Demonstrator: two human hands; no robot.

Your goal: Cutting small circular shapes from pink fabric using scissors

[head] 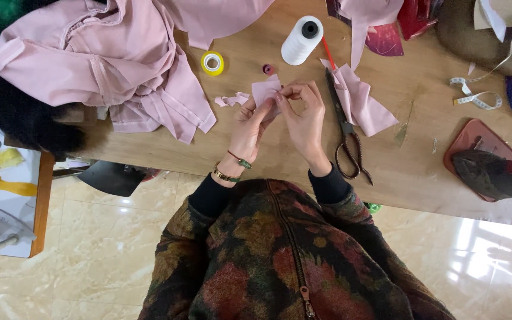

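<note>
Both hands meet over the table: the left hand and right hand each pinch a small pink fabric piece between them, fingertips closed on it; scissors lie just right of the right hand, white thread cone beyond

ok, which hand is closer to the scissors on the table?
Right. The right hand sits just beside the scissors, at the blades' left; the left hand is farther off, beyond the pink fabric piece both hold.
</note>
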